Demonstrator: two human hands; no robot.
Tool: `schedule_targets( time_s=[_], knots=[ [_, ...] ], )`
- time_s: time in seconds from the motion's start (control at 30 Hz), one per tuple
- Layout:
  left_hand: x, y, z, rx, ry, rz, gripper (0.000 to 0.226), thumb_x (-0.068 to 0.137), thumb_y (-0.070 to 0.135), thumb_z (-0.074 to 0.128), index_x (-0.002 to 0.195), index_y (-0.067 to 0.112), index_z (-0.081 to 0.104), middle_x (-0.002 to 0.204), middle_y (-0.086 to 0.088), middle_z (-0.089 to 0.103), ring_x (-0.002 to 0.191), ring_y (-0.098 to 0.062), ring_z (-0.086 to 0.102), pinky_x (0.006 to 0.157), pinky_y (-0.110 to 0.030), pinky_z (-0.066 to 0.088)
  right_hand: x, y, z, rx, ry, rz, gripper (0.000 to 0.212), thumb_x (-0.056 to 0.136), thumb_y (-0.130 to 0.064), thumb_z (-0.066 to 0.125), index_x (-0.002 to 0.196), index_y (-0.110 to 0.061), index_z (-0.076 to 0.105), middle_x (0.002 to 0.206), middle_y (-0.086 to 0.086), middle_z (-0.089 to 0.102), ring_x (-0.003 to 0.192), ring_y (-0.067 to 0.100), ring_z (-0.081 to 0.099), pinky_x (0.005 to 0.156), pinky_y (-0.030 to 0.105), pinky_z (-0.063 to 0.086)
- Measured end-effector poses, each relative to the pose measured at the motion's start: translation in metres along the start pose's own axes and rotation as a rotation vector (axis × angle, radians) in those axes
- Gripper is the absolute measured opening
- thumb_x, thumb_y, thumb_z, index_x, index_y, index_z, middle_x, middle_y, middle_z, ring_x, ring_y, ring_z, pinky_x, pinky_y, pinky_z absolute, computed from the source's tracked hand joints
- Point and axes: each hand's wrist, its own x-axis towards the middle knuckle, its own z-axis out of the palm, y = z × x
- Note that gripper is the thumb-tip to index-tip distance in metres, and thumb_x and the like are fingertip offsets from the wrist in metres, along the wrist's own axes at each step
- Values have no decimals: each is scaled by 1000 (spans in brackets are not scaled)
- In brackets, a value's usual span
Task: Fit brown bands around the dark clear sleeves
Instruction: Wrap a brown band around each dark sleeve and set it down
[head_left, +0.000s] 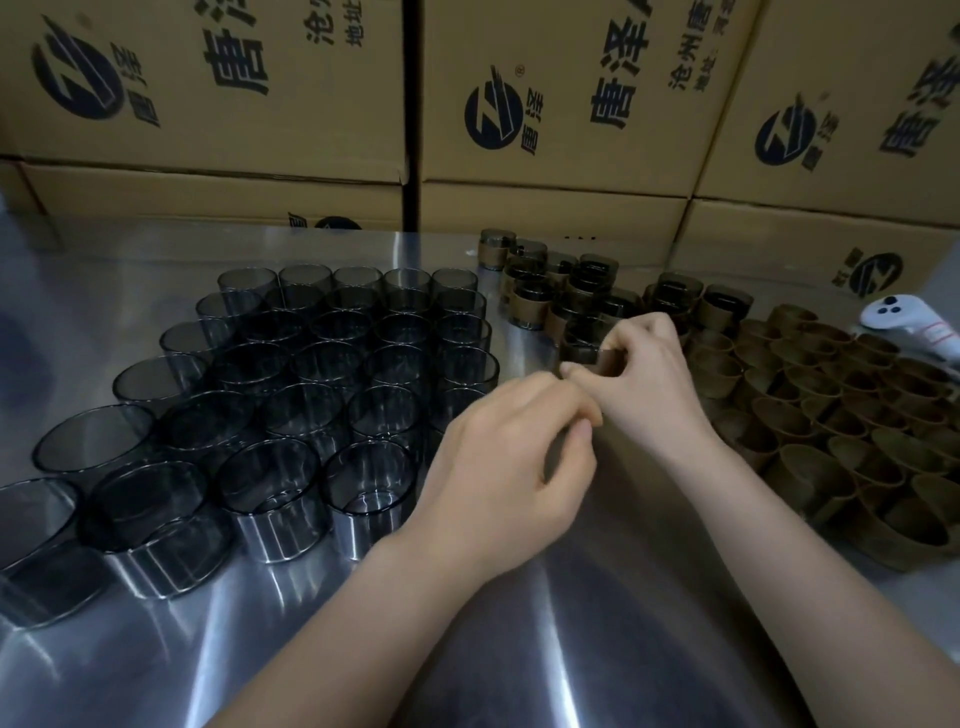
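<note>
Several dark clear sleeves (332, 364) stand in rows on the left of the metal table (519, 649). Several loose brown bands (841, 410) crowd the right side. Behind the hands, a group of banded sleeves (550, 291) stands at the table's back. My right hand (639, 374) pinches a banded sleeve (584, 345) with curled fingers at the front of that group. My left hand (509, 462) hovers just below and left of it, fingers loosely curled, its fingertips close to the right thumb; I see nothing between them.
Printed cardboard boxes (561, 104) are stacked along the table's far edge. A white handheld controller (914, 327) lies at the far right, behind the bands. Bare metal surface runs between the two groups toward me.
</note>
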Motion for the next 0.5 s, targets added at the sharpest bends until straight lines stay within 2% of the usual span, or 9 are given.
schedule_targets(
  time_s=[0.17,0.3,0.4,0.5],
  knots=[
    [0,0,1,223,-41,-104,18,90,17,50,89,10,67,85,-3,62,81,-25,56,73,-41,47,1,7,4,-55,-22,11,38,79,-40,76,73,-20,43,113,-1,38,95,17,49,80,35,46],
    [1,-5,2,337,-60,-237,16,94,18,52,97,14,67,97,-1,60,93,-24,52,81,-37,42,2,10,9,-60,-29,25,38,79,-38,76,74,-18,44,116,0,41,96,16,48,82,33,44],
    [0,-5,4,373,-68,-301,15,94,22,53,103,17,64,104,1,55,100,-21,50,77,-30,37,3,13,13,-67,-24,12,37,80,-38,76,75,-18,46,116,-1,43,96,13,47,76,27,39],
    [-1,-5,5,406,-98,-338,16,95,24,52,106,18,62,107,1,52,103,-21,49,73,-28,35,4,16,15,-67,-19,16,35,81,-37,76,74,-20,46,121,0,44,101,12,46,77,26,38]
  ],
)
